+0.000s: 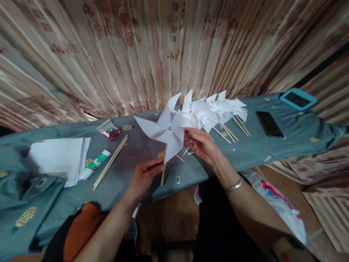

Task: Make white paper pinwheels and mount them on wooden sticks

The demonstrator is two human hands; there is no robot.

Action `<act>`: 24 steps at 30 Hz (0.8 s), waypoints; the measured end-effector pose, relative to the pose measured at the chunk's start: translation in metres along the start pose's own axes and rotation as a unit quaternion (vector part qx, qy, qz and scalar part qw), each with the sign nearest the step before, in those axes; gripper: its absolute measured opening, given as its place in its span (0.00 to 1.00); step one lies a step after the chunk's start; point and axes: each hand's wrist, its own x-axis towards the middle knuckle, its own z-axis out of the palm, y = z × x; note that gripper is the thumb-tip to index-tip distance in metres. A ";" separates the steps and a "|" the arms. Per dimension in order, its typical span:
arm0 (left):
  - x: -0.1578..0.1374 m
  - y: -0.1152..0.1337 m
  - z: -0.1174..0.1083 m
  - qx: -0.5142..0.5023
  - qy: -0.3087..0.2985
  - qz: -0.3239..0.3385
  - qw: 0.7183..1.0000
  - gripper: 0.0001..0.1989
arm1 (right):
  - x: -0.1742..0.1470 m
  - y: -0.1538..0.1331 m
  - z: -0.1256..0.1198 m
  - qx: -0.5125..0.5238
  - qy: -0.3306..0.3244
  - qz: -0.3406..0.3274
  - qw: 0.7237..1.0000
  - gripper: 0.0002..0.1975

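Pinwheel (168, 129) stick pinched in left grip (146, 172), right grip (200, 141) fingers touching blade

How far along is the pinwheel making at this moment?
Done: a row of finished pinwheels lies on the table. In hand: the left hand grips the stick of a white pinwheel while the right hand touches its blade. Left: a paper stack and spare sticks lie unused.

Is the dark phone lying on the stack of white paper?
No, the dark phone lies on the grey cloth at the right, far from the white paper stack at the left.
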 end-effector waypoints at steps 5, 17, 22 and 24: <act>-0.001 0.003 0.001 -0.003 -0.001 0.006 1.000 0.13 | -0.001 0.009 0.007 0.057 -0.022 0.039 0.997 0.18; 0.001 -0.002 -0.001 0.000 0.008 0.015 1.000 0.16 | -0.009 0.013 0.017 -0.017 -0.009 0.048 0.999 0.18; 0.000 -0.002 0.000 -0.001 0.013 0.017 1.000 0.16 | -0.012 0.017 0.025 -0.021 -0.002 0.056 0.998 0.19; 0.001 -0.003 0.000 0.002 0.013 0.015 1.000 0.15 | -0.014 0.018 0.028 -0.033 -0.002 0.060 0.998 0.20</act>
